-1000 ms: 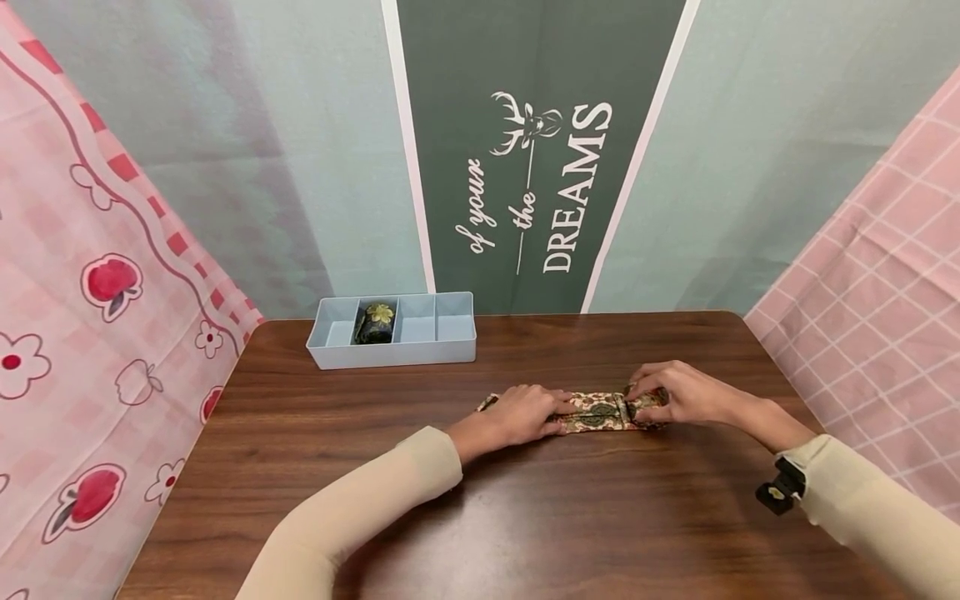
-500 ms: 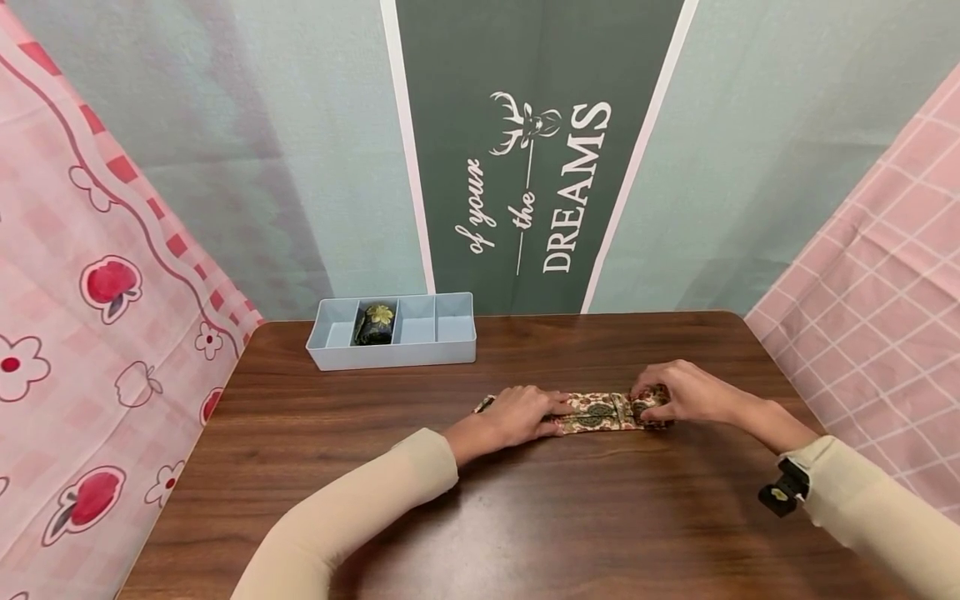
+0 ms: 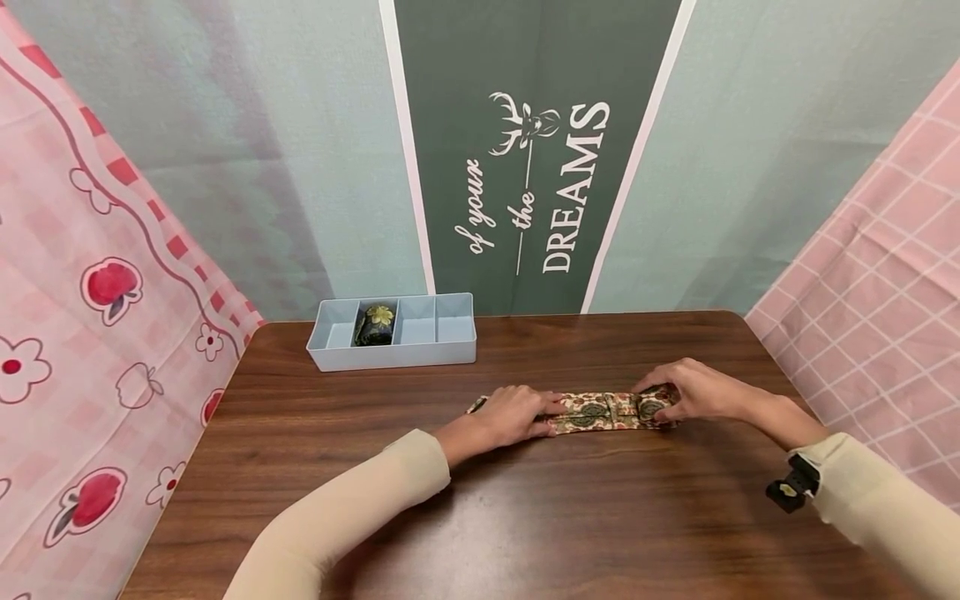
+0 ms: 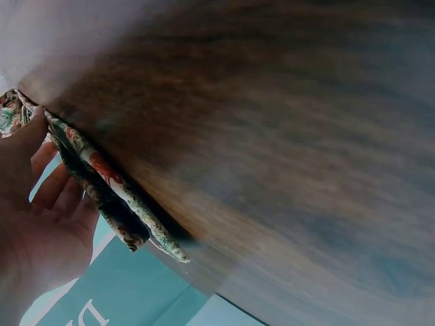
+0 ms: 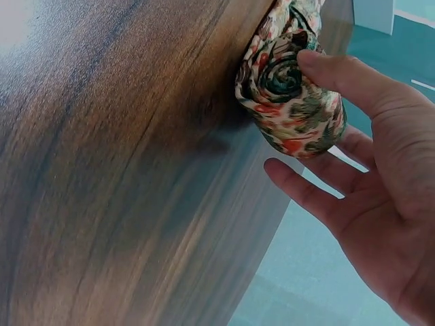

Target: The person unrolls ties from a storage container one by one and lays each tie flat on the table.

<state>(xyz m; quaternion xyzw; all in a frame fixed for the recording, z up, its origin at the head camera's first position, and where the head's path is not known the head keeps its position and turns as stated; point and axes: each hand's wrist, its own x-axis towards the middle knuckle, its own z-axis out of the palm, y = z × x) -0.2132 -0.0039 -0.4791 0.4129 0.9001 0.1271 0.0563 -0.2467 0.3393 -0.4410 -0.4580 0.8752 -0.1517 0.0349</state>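
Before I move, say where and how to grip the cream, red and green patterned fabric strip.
Probably by its coiled right end, coming from the right: the thick, rounded roll offers its spiral edge to the thumb and its opposite edge to the fingers, as the right hand shows. Toward the left hand the strip lies flat on the brown wood-grain table, giving less to pinch.

Lettered backdrop [image 3: 510, 183] between pink cloths [image 3: 82, 350]
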